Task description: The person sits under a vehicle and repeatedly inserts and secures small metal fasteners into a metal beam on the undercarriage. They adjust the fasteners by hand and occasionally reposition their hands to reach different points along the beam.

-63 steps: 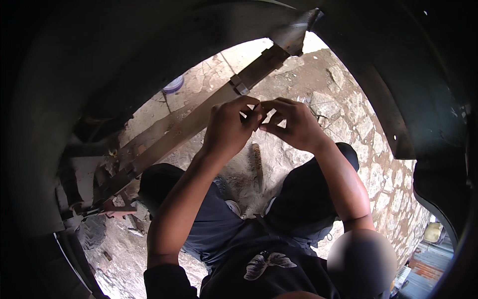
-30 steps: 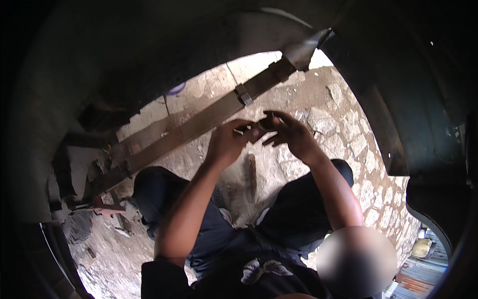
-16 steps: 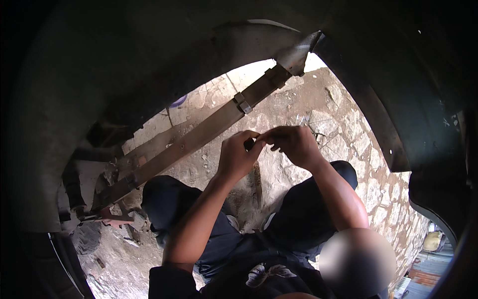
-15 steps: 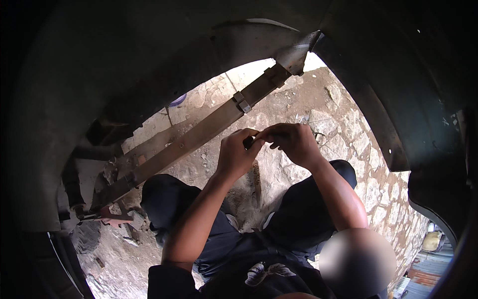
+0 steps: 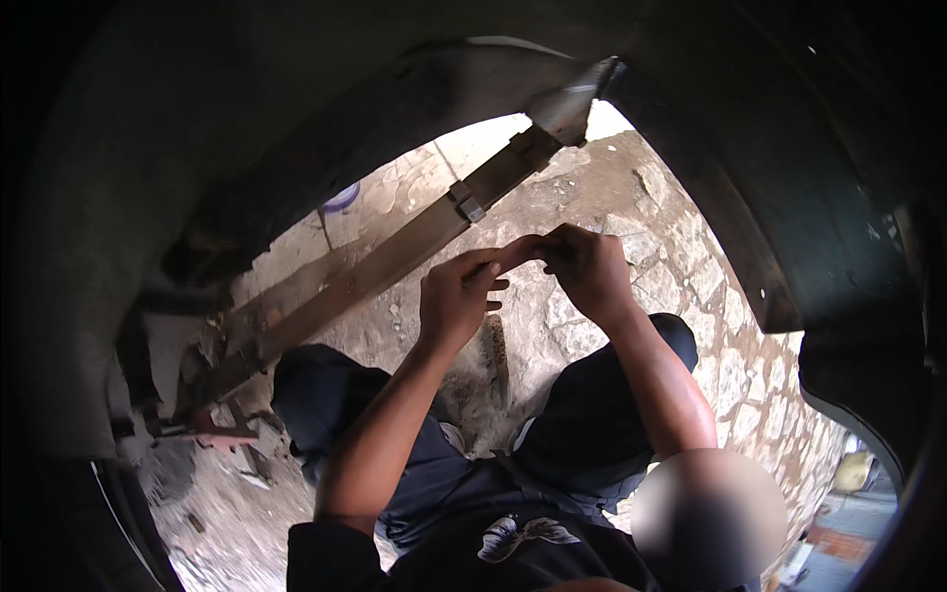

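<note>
My left hand (image 5: 456, 301) and my right hand (image 5: 590, 271) meet over the gap between my knees. The left thumb and index finger are pinched together, while its other fingers curl loosely. From the right hand, a bent finger reaches across to the left fingertips; the rest are folded in. Whatever small thing may be between them is too dark and small to make out. Just beyond the hands runs a brown metal leaf spring (image 5: 360, 276) with a metal clamp (image 5: 467, 201) round it; neither hand touches it.
Dark vehicle body panels (image 5: 858, 217) arch over and around me. A rusty bar (image 5: 499, 350) lies on the stony ground (image 5: 735, 380) between my feet. Something purple and round (image 5: 341, 198) sits beyond the spring. A blurred round patch (image 5: 708, 518) covers the lower right.
My hands have drawn slightly apart, and the left fingers have loosened from their closed ring. The right hand has turned a little. The whole view has shifted slightly.
</note>
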Demonstrator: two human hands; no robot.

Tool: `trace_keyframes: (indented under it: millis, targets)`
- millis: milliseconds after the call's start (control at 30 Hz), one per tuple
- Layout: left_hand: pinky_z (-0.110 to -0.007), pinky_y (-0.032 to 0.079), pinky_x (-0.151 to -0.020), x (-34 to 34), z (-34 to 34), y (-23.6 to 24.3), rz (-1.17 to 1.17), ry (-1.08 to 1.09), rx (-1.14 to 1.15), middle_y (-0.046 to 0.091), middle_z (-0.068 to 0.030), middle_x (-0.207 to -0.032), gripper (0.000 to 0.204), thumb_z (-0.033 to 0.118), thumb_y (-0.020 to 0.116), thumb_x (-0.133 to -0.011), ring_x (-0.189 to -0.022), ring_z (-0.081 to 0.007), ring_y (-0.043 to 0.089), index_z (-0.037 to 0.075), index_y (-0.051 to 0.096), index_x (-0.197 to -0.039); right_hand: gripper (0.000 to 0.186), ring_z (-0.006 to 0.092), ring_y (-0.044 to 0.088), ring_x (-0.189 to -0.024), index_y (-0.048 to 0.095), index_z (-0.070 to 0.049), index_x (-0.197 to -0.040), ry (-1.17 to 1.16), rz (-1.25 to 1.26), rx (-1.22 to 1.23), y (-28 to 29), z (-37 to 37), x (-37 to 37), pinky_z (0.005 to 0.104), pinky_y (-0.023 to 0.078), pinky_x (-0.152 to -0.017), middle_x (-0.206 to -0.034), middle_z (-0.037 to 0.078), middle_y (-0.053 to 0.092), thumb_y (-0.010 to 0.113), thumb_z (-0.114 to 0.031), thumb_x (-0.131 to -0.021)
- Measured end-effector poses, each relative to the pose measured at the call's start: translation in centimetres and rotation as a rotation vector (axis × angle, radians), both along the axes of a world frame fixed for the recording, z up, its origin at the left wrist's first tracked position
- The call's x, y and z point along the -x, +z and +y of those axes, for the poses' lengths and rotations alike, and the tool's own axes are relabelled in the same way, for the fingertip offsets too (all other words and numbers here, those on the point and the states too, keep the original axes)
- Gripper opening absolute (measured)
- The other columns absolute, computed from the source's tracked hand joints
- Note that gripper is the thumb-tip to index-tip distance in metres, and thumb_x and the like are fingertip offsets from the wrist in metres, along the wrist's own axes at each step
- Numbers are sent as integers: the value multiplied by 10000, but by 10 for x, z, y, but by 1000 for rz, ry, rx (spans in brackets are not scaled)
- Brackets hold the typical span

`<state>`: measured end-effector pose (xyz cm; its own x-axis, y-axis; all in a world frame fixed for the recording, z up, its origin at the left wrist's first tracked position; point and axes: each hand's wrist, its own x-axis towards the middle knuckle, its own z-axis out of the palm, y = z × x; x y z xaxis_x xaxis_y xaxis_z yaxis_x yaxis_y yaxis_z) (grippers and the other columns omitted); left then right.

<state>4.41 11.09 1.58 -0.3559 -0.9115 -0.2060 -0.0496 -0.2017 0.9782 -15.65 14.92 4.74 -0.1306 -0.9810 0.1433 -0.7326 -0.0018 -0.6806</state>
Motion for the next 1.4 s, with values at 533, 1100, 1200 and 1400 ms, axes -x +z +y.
trace_keyframes:
  millis: [533,1100,1200,1400]
  targets:
    - [-368,616,-878,13,8,-19,-155,134,476,733,-148,-1214,311,22,722,-938,-1051,-257,738,29,750,-1247,294,284,768,-886,672,-9,-1240,47,-585,-126,-16,-13,-26,409,605,-760,-962,168,769,580,-232,-1072]
    - [-302,616,-808,10,6,-27,90,79,-51,769,-103,-1148,200,18,612,-1010,-1023,-188,748,19,762,-1142,221,145,694,-794,638,12,-1152,-204,-762,9,-14,25,57,281,542,-657,-962,92,730,670,-181,-1049]
    - [-298,577,-815,-7,0,-32,135,203,-137,766,-68,-1115,193,27,623,-1002,-997,-153,722,33,758,-1141,295,122,691,-780,606,-9,-1215,-285,-669,-194,-20,33,62,268,534,-633,-907,44,664,650,-260,-1067]
    - [-276,540,-809,41,-5,-33,253,202,-147,762,-47,-1070,175,44,618,-985,-946,-110,680,45,755,-1095,264,70,547,-671,606,-49,-1123,-62,-661,-294,-8,-60,36,239,424,-573,-835,-17,594,751,-236,-1003]
